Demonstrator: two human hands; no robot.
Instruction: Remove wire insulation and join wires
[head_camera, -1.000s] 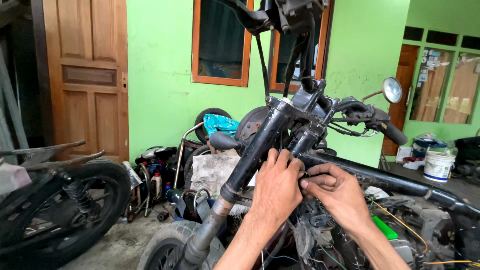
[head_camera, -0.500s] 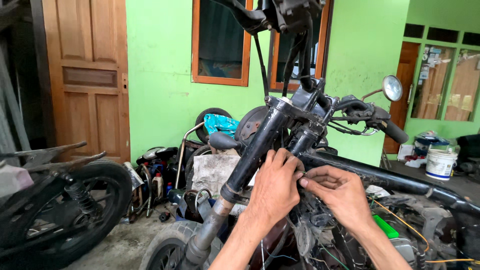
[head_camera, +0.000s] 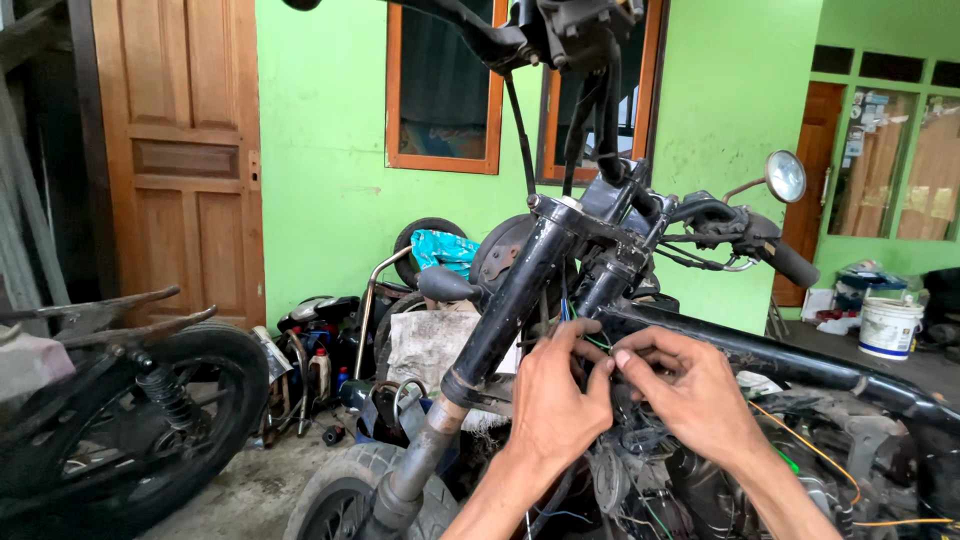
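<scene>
A stripped black motorcycle stands before me, its front fork (head_camera: 505, 310) slanting down to the front tyre (head_camera: 335, 495) and its bare frame tube (head_camera: 790, 365) running right. My left hand (head_camera: 553, 400) and my right hand (head_camera: 685, 385) meet just behind the steering head, fingertips pinched on thin coloured wires (head_camera: 592, 338) of the wiring bundle. Both hands hide the exact spot they grip. Handlebars with a round mirror (head_camera: 786, 176) rise above them.
Another motorcycle's rear wheel (head_camera: 150, 420) sits at the left. Bottles, a spare tyre (head_camera: 425, 240) and a teal bag lie by the green wall. A wooden door (head_camera: 180, 150) is at the left, a white bucket (head_camera: 888, 327) at the right. Orange and green wires trail over the engine.
Both hands have stayed at the wiring behind the steering head; the fingers have shifted slightly closer together. The view has barely moved.
</scene>
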